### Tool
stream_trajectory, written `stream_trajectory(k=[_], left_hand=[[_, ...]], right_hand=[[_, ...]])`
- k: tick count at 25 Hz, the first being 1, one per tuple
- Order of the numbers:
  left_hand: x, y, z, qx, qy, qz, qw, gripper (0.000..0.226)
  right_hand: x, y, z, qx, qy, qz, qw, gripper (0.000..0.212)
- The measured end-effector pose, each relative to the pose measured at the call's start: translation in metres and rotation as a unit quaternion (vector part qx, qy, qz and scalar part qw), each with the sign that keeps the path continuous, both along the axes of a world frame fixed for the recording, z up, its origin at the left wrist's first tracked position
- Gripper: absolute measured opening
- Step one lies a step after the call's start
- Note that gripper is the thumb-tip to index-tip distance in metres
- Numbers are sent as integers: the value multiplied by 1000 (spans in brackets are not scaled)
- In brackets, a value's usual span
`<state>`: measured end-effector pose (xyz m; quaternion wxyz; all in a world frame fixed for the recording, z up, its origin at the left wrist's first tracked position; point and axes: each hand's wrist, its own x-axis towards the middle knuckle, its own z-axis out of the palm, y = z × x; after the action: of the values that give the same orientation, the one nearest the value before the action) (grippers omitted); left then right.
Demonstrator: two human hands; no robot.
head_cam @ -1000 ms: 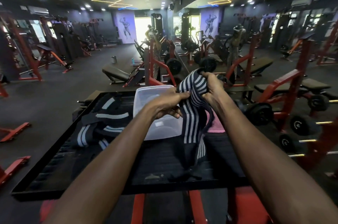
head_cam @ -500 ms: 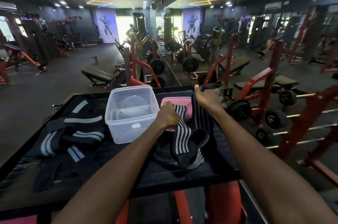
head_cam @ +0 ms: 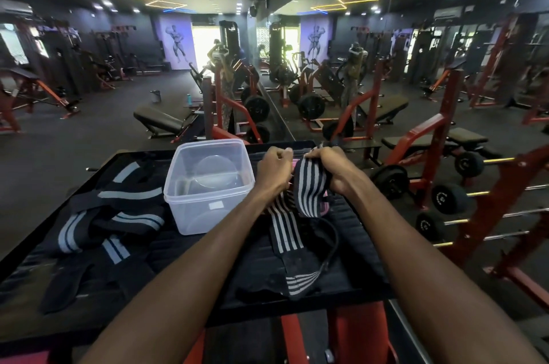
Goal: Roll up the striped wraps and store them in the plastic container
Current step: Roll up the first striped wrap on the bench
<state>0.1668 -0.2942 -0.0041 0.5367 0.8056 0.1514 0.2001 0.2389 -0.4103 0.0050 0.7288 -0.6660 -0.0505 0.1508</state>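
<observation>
Both hands work one striped wrap (head_cam: 312, 185) above the far right part of a black counter (head_cam: 350, 268) on a gym floor. The left hand (head_cam: 274, 169) is curled around the band's near side, the right hand (head_cam: 329, 167) grips its upper end, and the loose tail runs down across the counter toward the onlooker.

The band sags and folds wherever it is unsupported, so it looks soft, light and stretchy rather than stiff. It should roll best from one end, pinched tight at the core while the other hand feeds and tensions the tail; let go, and the coil would likely spring loose.

A clear plastic container (head_cam: 208, 182) stands open just left of the hands, with no wrap in it. A heap of other wraps (head_cam: 113, 215) lies on the left of the counter, tangled; at least two, though an exact count cannot be made. Something pink (head_cam: 325, 194) shows under the held band.
</observation>
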Motion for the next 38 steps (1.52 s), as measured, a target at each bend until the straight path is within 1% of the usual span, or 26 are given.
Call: stream_trajectory(k=[2, 4, 5, 7, 8, 9, 10, 11, 13, 14, 15, 17, 18, 20, 21, 22, 24, 26, 28, 30, 31, 32, 33, 34, 36, 38], left_hand=[[-2, -3, 2, 32, 53, -81, 995, 25], [-3, -9, -3, 15, 91, -137, 986, 33], [-3, -10, -3, -18, 90, -140, 986, 38], [-3, -4, -1, -130, 78, -122, 981, 39], [-3, 0, 1, -204, 76, -110, 970, 39], [-4, 3, 4, -276, 74, -109, 952, 41], [-6, 5, 6, -330, 71, -120, 934, 43], [-10, 5, 10, -362, 70, -137, 919, 45], [-18, 1, 15, -388, 73, -176, 902, 52], [-20, -1, 16, -392, 78, -195, 896, 56], [-24, -3, 18, -396, 84, -211, 890, 60], [-26, -5, 20, -382, 90, -223, 892, 60], [-26, -6, 20, -345, 101, -215, 908, 53], [-29, -9, 18, -201, 161, -174, 950, 39], [-31, -11, 17, -142, 193, -155, 958, 37], [-33, -11, 15, -122, 213, -146, 958, 34], [-36, -7, 16, -156, 207, -138, 956, 23], [-37, 0, 22, -182, 165, -124, 961, 19], [-35, 6, 26, -137, 139, -116, 974, 21], [-39, 3, 24, -80, 187, -158, 966, 43], [-41, -3, 18, -60, 235, -189, 951, 55], [-43, -10, 8, -46, 275, -221, 934, 61], [-45, -18, -1, -32, 293, -249, 923, 58], [-45, -25, -7, -28, 289, -266, 919, 49], [-41, -34, -11, -58, 245, -261, 932, 27], [-38, -33, 1, -101, 194, -225, 949, 23]], right_hand=[[0, 8, -1, 9, -6, -42, 999, 11], [0, 13, 3, 47, 6, -54, 997, 12], [-1, 12, 5, 74, 24, -28, 997, 10], [2, 7, 8, 158, 77, 39, 984, 5], [3, 3, 9, 189, 91, 62, 976, 10], [7, 1, 8, 184, 86, 72, 976, 16], [9, 1, 5, 150, 63, 70, 984, 21], [9, 1, 4, 78, 17, 63, 995, 21], [5, 3, 1, -61, -84, 7, 995, 18], [5, 3, 0, -82, -105, -14, 991, 21], [3, 3, 1, -72, -107, -23, 991, 23], [1, 4, 4, -73, -117, -43, 989, 23], [3, 5, 6, -99, -139, -71, 983, 22], [9, 10, 9, -158, -188, -150, 958, 20], [12, 11, 11, -164, -195, -187, 949, 20], [15, 13, 11, -161, -191, -207, 946, 19], [23, 12, 7, -145, -160, -231, 949, 16], [30, 7, -1, -136, -115, -248, 952, 11], [37, 7, -12, -100, -63, -254, 960, 20], [41, 10, -18, -40, -22, -251, 967, 24], [41, 12, -17, -16, -14, -252, 967, 24], [41, 14, -14, 4, -11, -254, 967, 25], [40, 15, -11, 20, -8, -258, 966, 27], [42, 15, -11, 38, -5, -261, 965, 27], [43, 14, -9, 75, 10, -248, 966, 23], [48, 10, -11, 84, 29, -231, 969, 27]])
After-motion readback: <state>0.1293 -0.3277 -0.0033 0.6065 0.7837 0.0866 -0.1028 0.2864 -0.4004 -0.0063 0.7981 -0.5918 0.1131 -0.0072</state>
